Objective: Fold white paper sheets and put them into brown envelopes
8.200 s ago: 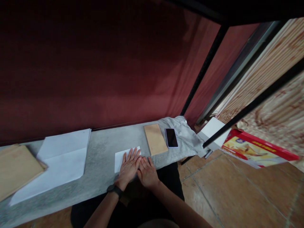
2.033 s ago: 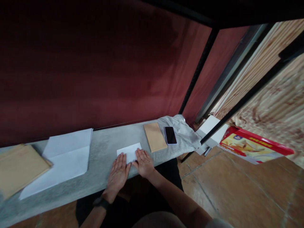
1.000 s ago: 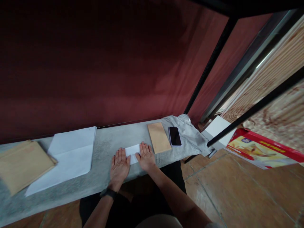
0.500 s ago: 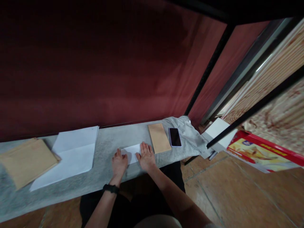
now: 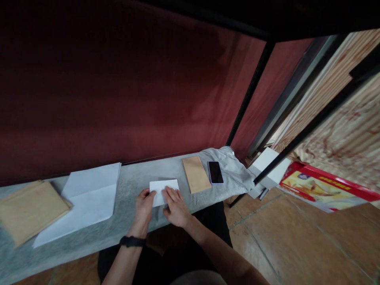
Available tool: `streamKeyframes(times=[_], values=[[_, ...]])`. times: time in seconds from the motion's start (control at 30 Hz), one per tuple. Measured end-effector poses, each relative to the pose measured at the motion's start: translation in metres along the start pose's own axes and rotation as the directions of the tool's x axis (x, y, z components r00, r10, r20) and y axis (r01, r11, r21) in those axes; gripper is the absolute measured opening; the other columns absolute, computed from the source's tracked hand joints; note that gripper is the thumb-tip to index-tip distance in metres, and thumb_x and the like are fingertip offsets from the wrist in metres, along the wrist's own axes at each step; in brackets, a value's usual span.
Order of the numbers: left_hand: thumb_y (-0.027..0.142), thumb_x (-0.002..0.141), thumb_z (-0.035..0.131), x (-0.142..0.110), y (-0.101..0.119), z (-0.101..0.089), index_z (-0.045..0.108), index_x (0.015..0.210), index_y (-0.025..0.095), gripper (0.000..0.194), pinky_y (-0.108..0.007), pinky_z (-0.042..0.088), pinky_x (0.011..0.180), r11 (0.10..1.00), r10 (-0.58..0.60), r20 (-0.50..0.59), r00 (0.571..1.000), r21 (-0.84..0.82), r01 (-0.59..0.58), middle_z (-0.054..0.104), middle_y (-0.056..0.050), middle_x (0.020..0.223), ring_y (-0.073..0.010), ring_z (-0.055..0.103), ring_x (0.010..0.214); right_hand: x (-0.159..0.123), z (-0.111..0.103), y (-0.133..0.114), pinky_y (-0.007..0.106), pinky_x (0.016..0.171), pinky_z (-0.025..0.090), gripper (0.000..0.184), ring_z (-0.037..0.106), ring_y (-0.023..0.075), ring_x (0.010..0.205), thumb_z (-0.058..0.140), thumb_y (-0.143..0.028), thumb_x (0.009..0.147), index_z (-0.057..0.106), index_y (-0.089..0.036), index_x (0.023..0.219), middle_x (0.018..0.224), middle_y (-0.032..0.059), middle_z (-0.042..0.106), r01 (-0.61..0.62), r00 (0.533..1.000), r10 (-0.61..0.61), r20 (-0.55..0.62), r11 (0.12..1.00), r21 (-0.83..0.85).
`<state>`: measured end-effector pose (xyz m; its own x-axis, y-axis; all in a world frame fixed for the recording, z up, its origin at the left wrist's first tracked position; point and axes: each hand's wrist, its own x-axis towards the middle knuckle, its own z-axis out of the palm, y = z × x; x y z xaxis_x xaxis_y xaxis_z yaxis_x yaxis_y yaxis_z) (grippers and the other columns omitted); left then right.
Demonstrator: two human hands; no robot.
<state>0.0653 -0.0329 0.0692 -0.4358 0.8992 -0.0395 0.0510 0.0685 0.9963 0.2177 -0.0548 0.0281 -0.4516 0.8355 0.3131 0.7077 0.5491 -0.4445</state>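
A small folded white paper lies on the grey counter in front of me. My left hand, with a black watch on the wrist, has its fingers curled at the paper's left edge and pinches it. My right hand rests flat with fingers stretched on the paper's near right part.
A brown envelope and a dark phone lie to the right, the phone on a grey cloth. Large white sheets and a brown envelope stack lie at left. A red box stands on the tiled floor.
My left hand went from lying flat to curling its fingers onto the paper's left edge. My right hand slid nearer and stays flat on the paper.
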Motion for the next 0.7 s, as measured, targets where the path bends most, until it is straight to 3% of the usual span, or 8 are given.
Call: streamKeyframes(times=[0.07, 0.13, 0.27, 0.33, 0.43, 0.5, 0.57, 0.7], values=[[0.043, 0.071, 0.068, -0.005, 0.009, 0.004, 0.065, 0.089, 0.013, 0.035, -0.031, 0.052, 0.062, 0.997, -0.046, 0.037, 0.998, -0.06, 0.048, 0.07, -0.005, 0.076, -0.0177, 0.063, 0.067, 0.005, -0.009, -0.008, 0.043, 0.124, 0.026, 0.06, 0.037, 0.0212, 0.147, 0.049, -0.023, 0.096, 0.038, -0.017, 0.155, 0.159, 0.0097, 0.039, -0.067, 0.997, 0.072, -0.032, 0.99, 0.121], [0.053, 0.077, 0.064, -0.011, 0.015, 0.007, 0.066, 0.099, 0.016, 0.043, -0.032, 0.055, 0.068, 0.978, -0.119, 0.075, 0.99, -0.161, 0.13, 0.072, -0.008, 0.097, -0.02, 0.067, 0.083, 0.015, -0.016, -0.012, 0.038, 0.12, 0.033, 0.05, 0.047, 0.0191, 0.14, 0.043, -0.021, 0.098, 0.049, -0.02, 0.148, 0.151, 0.0071, 0.051, -0.155, 0.976, 0.2, -0.083, 0.914, 0.376], [0.053, 0.076, 0.07, -0.022, 0.015, 0.007, 0.065, 0.107, 0.021, 0.044, -0.028, 0.053, 0.068, 0.893, -0.317, 0.052, 0.947, -0.319, 0.316, 0.07, -0.007, 0.11, -0.0194, 0.066, 0.095, 0.032, -0.02, -0.014, 0.035, 0.087, 0.057, 0.042, 0.07, 0.0224, 0.099, 0.041, -0.044, 0.1, 0.066, -0.019, 0.123, 0.11, 0.0062, 0.075, -0.223, 0.893, 0.449, -0.016, 0.474, 0.852], [0.045, 0.066, 0.081, -0.025, 0.01, 0.004, 0.067, 0.106, 0.02, 0.049, -0.026, 0.049, 0.063, 0.883, -0.332, 0.102, 0.938, -0.317, 0.347, 0.072, -0.005, 0.102, -0.0181, 0.066, 0.086, 0.034, -0.018, -0.012, 0.033, 0.071, 0.058, 0.045, 0.071, 0.0221, 0.078, 0.05, -0.055, 0.093, 0.069, -0.018, 0.11, 0.09, 0.0053, 0.076, -0.229, 0.857, 0.511, 0.064, 0.266, 0.936], [0.037, 0.049, 0.09, -0.026, 0.003, -0.001, 0.07, 0.097, 0.016, 0.055, -0.025, 0.047, 0.061, 0.887, -0.316, 0.182, 0.931, -0.291, 0.358, 0.073, -0.003, 0.086, -0.0159, 0.063, 0.073, 0.032, -0.017, -0.008, 0.031, 0.064, 0.055, 0.043, 0.067, 0.0203, 0.068, 0.07, -0.056, 0.076, 0.069, -0.019, 0.097, 0.079, 0.0034, 0.073, -0.188, 0.808, 0.573, 0.137, 0.03, 0.982], [0.036, 0.042, 0.092, -0.024, 0.001, -0.003, 0.071, 0.086, 0.014, 0.053, -0.025, 0.045, 0.059, 0.901, -0.313, 0.181, 0.932, -0.255, 0.352, 0.071, -0.001, 0.076, -0.0141, 0.061, 0.066, 0.031, -0.017, -0.005, 0.03, 0.065, 0.054, 0.039, 0.066, 0.0191, 0.069, 0.073, -0.05, 0.072, 0.068, -0.02, 0.095, 0.081, 0.0024, 0.072, -0.154, 0.796, 0.593, 0.121, 0.006, 0.988], [0.037, 0.04, 0.092, -0.024, 0.0, -0.002, 0.069, 0.08, 0.015, 0.051, -0.024, 0.043, 0.058, 0.904, -0.311, 0.159, 0.937, -0.255, 0.343, 0.07, -0.001, 0.073, -0.0129, 0.06, 0.064, 0.031, -0.017, 0.0, 0.029, 0.065, 0.052, 0.032, 0.064, 0.0175, 0.071, 0.072, -0.044, 0.072, 0.067, -0.02, 0.094, 0.084, 0.0014, 0.071, -0.153, 0.806, 0.584, 0.092, 0.056, 0.987], [0.038, 0.041, 0.091, -0.029, -0.002, 0.005, 0.068, 0.079, 0.017, 0.049, -0.024, 0.045, 0.061, 0.886, -0.317, 0.116, 0.941, -0.319, 0.337, 0.072, 0.0, 0.078, -0.0134, 0.062, 0.068, 0.03, -0.013, 0.012, 0.024, 0.058, 0.046, 0.013, 0.057, 0.0144, 0.064, 0.067, -0.03, 0.077, 0.064, -0.02, 0.085, 0.071, -0.0022, 0.063, -0.334, 0.8, 0.591, 0.101, 0.299, 0.894]])
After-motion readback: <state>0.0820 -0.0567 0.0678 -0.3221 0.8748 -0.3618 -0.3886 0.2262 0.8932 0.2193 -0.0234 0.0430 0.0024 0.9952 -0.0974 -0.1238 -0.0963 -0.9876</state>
